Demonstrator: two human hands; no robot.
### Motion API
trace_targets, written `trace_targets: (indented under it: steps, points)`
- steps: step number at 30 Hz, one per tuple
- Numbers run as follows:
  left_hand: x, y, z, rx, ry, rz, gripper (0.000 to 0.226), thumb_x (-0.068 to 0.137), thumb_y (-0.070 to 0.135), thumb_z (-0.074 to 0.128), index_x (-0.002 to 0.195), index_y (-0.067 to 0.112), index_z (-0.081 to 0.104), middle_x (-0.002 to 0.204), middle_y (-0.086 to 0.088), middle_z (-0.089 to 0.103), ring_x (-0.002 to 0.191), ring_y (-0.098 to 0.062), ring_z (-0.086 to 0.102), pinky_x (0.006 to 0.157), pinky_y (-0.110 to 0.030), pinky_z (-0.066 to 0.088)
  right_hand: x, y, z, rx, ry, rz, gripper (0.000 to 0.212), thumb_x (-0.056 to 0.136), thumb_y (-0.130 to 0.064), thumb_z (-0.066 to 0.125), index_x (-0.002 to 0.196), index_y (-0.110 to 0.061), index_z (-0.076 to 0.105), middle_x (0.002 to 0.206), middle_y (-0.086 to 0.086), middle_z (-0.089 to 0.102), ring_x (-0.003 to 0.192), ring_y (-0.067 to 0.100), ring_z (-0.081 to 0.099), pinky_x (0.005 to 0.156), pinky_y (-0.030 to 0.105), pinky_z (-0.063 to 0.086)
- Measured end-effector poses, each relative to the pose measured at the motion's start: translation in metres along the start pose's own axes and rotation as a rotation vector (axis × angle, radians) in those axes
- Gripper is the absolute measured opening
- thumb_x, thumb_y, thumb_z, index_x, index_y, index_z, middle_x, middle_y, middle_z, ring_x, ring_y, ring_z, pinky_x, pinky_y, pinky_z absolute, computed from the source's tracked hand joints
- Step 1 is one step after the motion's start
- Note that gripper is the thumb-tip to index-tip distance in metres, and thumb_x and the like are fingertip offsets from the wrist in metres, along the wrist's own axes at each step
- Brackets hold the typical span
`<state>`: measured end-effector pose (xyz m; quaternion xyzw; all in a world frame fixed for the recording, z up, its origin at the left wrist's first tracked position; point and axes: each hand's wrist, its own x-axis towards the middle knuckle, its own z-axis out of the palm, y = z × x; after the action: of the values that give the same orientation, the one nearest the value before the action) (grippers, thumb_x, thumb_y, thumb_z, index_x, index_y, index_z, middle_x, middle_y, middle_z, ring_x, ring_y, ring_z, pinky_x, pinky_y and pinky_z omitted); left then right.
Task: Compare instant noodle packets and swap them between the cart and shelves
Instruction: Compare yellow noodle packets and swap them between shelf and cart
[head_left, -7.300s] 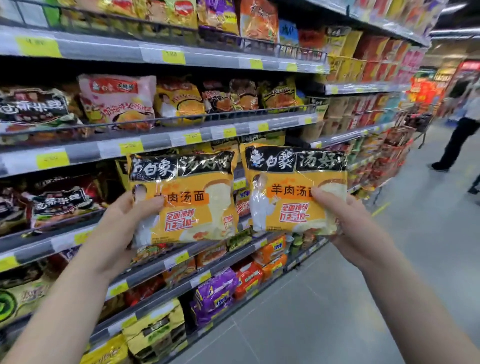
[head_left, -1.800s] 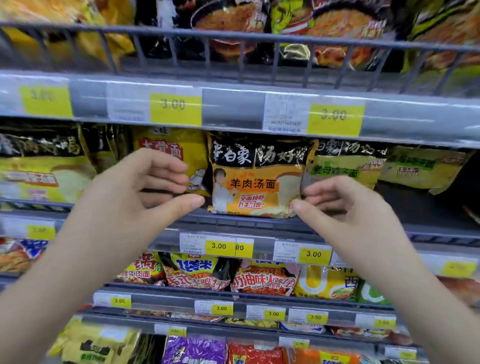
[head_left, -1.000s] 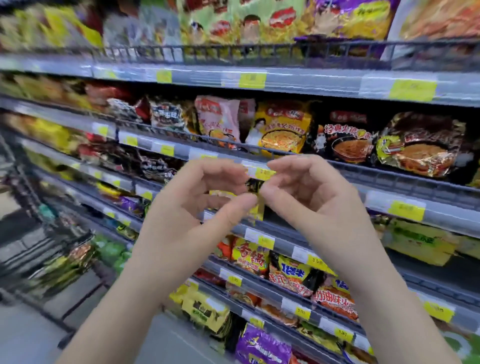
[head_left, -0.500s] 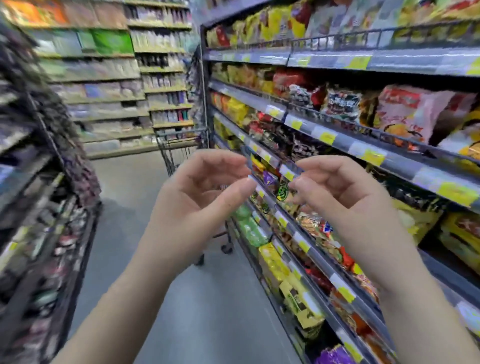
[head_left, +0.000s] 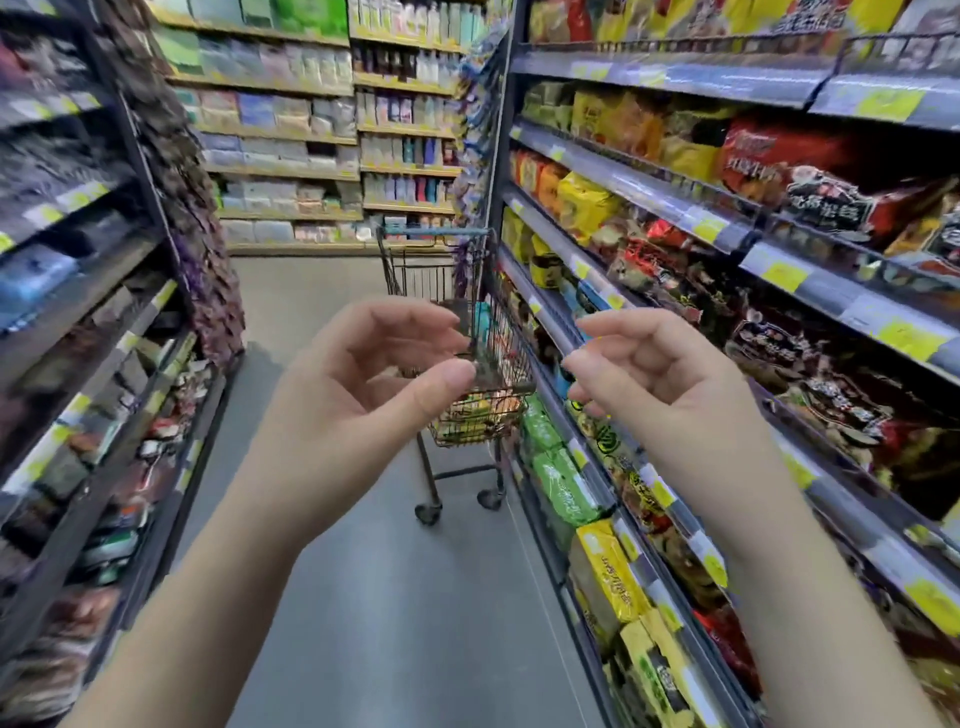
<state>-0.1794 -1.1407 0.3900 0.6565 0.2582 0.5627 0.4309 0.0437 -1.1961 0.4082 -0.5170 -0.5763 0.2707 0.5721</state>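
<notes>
cart (head_left: 470, 364) ahead in aisle, noodle shelves (head_left: 727, 228) right

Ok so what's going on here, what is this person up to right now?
A person stands in a supermarket aisle with both hands raised and empty: the left hand and the right hand hold nothing, fingers loosely curled. Ahead, a shopping cart with some packets in it is parked beside the noodle shelves on the right. No packet is being handled at this moment.

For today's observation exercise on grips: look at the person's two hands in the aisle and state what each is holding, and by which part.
Nothing is held. The left hand and right hand are both empty, fingers loosely curled, raised before the cart.
</notes>
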Motion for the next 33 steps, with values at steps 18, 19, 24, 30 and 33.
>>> trace_targets:
  steps: [18, 19, 24, 30, 33]
  points:
    - [0.187, -0.153, -0.075, -0.006, -0.006, -0.152, 0.033, 0.078, 0.037, 0.078, 0.107, 0.025, 0.07, 0.108, -0.001, 0.075, 0.091, -0.013, 0.07, 0.081, -0.024, 0.057, 0.207, 0.111, 0.078, 0.081, -0.015, 0.11, 0.021, 0.09, -0.015, 0.074, 0.11, -0.018, 0.072, 0.091, -0.001, 0.075, 0.084, 0.016, 0.073, 0.079, 0.023, 0.059]
    - [0.197, -0.164, -0.071, 0.002, -0.01, -0.157, 0.033, 0.078, 0.036, 0.078, 0.107, 0.025, 0.07, 0.108, -0.001, 0.075, 0.092, -0.013, 0.07, 0.082, -0.025, 0.058, 0.22, 0.12, 0.077, 0.083, -0.024, 0.11, 0.021, 0.09, -0.016, 0.074, 0.111, -0.018, 0.072, 0.092, -0.001, 0.076, 0.083, 0.015, 0.073, 0.079, 0.022, 0.059]
    - [0.26, -0.214, -0.046, 0.019, -0.016, -0.174, 0.031, 0.08, 0.029, 0.084, 0.107, 0.022, 0.07, 0.106, -0.001, 0.075, 0.092, -0.014, 0.07, 0.082, -0.027, 0.059, 0.295, 0.168, 0.063, 0.111, -0.079, 0.11, 0.029, 0.082, -0.031, 0.075, 0.11, -0.024, 0.073, 0.099, 0.003, 0.077, 0.092, 0.025, 0.073, 0.085, 0.033, 0.062]
    - [0.349, -0.265, -0.02, 0.087, 0.007, -0.201, 0.029, 0.079, 0.037, 0.079, 0.105, 0.027, 0.071, 0.109, -0.001, 0.075, 0.095, -0.015, 0.071, 0.087, -0.04, 0.06, 0.401, 0.227, 0.038, 0.135, -0.138, 0.128, 0.031, 0.078, -0.042, 0.076, 0.107, -0.032, 0.074, 0.104, 0.003, 0.077, 0.1, 0.025, 0.073, 0.094, 0.05, 0.06]
    - [0.381, -0.289, -0.019, 0.096, 0.03, -0.222, 0.026, 0.08, 0.037, 0.078, 0.104, 0.032, 0.071, 0.109, -0.001, 0.074, 0.097, -0.017, 0.07, 0.087, -0.048, 0.059, 0.446, 0.249, 0.037, 0.139, -0.169, 0.14, 0.031, 0.078, -0.043, 0.076, 0.107, -0.031, 0.074, 0.104, 0.003, 0.076, 0.101, 0.026, 0.072, 0.097, 0.051, 0.058]
